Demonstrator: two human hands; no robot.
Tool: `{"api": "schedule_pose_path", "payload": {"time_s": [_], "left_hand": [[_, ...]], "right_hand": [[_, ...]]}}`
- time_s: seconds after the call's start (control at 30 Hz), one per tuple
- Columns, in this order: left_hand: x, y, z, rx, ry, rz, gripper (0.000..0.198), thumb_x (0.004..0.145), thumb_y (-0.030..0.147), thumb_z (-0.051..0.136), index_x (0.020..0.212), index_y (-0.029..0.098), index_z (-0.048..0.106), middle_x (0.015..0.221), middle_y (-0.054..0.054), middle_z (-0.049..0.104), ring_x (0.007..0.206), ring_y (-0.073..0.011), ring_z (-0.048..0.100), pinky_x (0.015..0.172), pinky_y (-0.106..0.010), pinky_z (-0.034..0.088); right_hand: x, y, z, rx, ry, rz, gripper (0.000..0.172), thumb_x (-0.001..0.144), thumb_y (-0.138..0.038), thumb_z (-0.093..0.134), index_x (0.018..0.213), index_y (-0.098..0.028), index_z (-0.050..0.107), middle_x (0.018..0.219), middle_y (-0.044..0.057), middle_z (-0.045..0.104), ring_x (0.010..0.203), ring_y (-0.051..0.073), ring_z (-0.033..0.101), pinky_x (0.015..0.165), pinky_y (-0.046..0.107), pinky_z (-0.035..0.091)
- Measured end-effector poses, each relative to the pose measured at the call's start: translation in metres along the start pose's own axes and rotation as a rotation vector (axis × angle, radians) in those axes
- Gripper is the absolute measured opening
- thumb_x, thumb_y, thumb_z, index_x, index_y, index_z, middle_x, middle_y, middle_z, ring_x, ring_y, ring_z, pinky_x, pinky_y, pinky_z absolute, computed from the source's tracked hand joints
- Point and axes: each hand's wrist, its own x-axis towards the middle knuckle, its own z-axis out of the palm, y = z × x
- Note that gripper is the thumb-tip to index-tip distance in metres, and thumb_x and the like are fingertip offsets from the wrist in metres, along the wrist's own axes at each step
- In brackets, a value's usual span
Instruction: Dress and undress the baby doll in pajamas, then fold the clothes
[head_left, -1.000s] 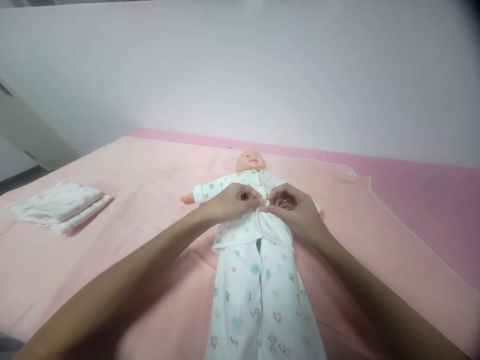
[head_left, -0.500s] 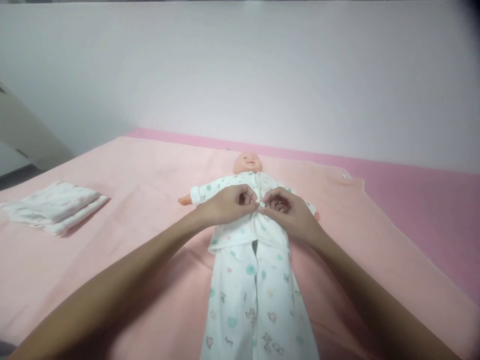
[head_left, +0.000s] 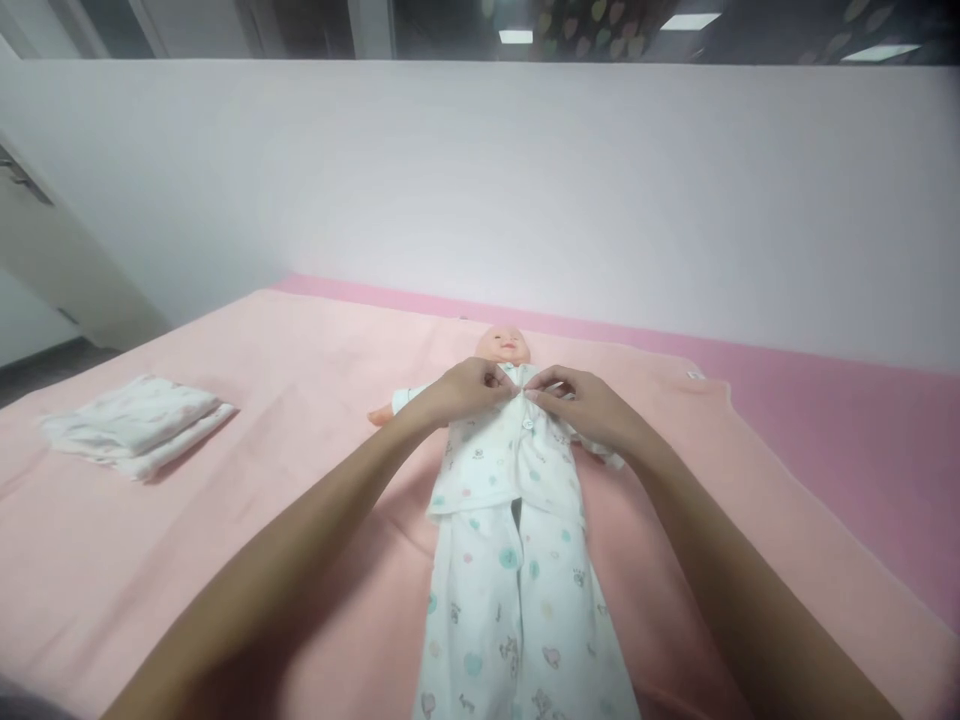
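Note:
A baby doll [head_left: 504, 345] lies on its back on a pink blanket [head_left: 315, 400], dressed in a white printed shirt [head_left: 495, 460] and matching trousers [head_left: 510, 620]. My left hand [head_left: 461, 390] and my right hand [head_left: 581, 400] meet at the upper chest, just below the doll's chin. Both hands pinch the shirt's front edges together at a small button. The doll's left arm pokes out beside my left wrist; its other arm is hidden by my right hand.
A folded white cloth [head_left: 139, 425] lies on the blanket at the left. A deeper pink sheet [head_left: 840, 400] shows beyond the blanket's right edge. A white wall [head_left: 480, 190] rises behind the bed.
Both hands have moved up the shirt front, from the mid-chest button to one nearer the collar. The view has tilted upward a little.

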Motion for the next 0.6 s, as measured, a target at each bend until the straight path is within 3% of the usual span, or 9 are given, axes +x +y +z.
{"api": "schedule_pose_path", "payload": {"time_s": [0.27, 0.43, 0.6], "left_hand": [[0.005, -0.009, 0.001, -0.095, -0.03, -0.016, 0.032, 0.085, 0.051, 0.074, 0.083, 0.019, 0.071, 0.071, -0.001, 0.055, 0.061, -0.0142, 0.048, 0.056, -0.029, 0.031], [0.006, -0.009, 0.006, -0.067, 0.006, 0.005, 0.034, 0.088, 0.052, 0.071, 0.079, 0.019, 0.065, 0.07, 0.001, 0.05, 0.062, -0.0126, 0.043, 0.059, -0.03, 0.03], [0.004, -0.008, 0.003, -0.058, -0.018, 0.017, 0.036, 0.088, 0.053, 0.071, 0.077, 0.02, 0.064, 0.07, 0.001, 0.049, 0.061, -0.0126, 0.042, 0.06, -0.03, 0.03]], "right_hand": [[0.005, 0.012, 0.002, 0.2, -0.069, 0.043, 0.03, 0.083, -0.043, 0.086, 0.106, -0.024, 0.08, 0.097, 0.004, 0.079, 0.092, 0.022, 0.071, 0.078, 0.033, 0.054], [0.01, 0.024, 0.007, 0.403, -0.046, 0.056, 0.051, 0.076, -0.047, 0.093, 0.117, -0.024, 0.076, 0.109, 0.006, 0.082, 0.102, 0.024, 0.075, 0.085, 0.035, 0.058], [0.01, 0.033, 0.011, 0.484, -0.007, 0.074, 0.055, 0.071, -0.046, 0.097, 0.116, -0.024, 0.076, 0.114, 0.007, 0.082, 0.107, 0.026, 0.076, 0.086, 0.036, 0.059]]}}
